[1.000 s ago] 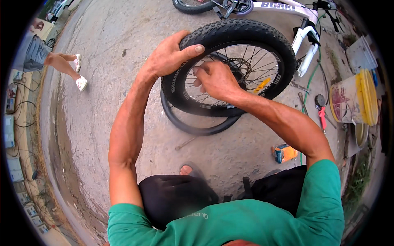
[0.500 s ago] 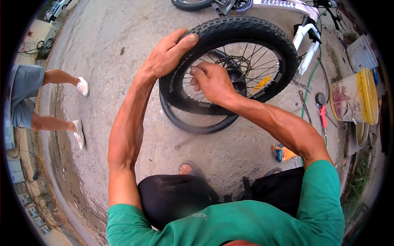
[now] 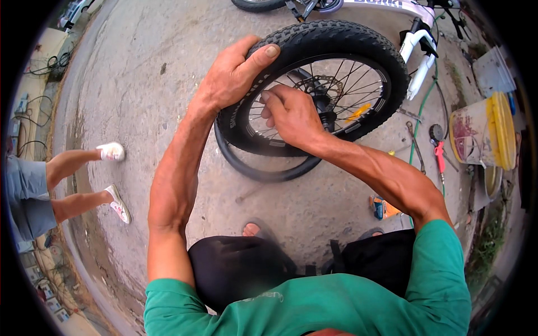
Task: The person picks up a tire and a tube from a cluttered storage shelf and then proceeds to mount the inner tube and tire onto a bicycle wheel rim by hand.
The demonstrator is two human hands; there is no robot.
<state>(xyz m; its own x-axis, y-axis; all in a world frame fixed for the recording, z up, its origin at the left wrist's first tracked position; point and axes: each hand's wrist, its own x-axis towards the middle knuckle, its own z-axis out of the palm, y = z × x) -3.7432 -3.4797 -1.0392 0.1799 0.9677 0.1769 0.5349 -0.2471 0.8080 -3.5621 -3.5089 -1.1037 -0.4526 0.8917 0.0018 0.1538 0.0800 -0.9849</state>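
A bicycle wheel (image 3: 358, 42) with a knobby black tyre is held tilted above the concrete, its spokes and brake disc showing. My left hand (image 3: 232, 75) grips the tyre at its upper left, thumb lying over the sidewall. Against the inner left side of the rim, my right hand (image 3: 294, 115) has its fingers curled in a pinch; what they hold, if anything, is hidden. A yellow reflector (image 3: 357, 112) sits among the spokes. Beneath the wheel lies a black ring (image 3: 274, 175) that looks like an inner tube, partly covered by the tyre.
A pale purple bicycle frame with a white fork (image 3: 417, 61) lies beyond the wheel. To the right are a wrench (image 3: 416, 145), a red-handled gauge (image 3: 439, 157), a green hose and a yellow-rimmed bucket (image 3: 501, 131). A small orange-blue box (image 3: 384, 208) lies near my knee. Another person's legs (image 3: 78, 168) are at left.
My left hand has shifted slightly up and right on the tyre; the wheel has tilted a little. My right hand stays at the rim. The other person has stepped, legs shifting left and nearer.
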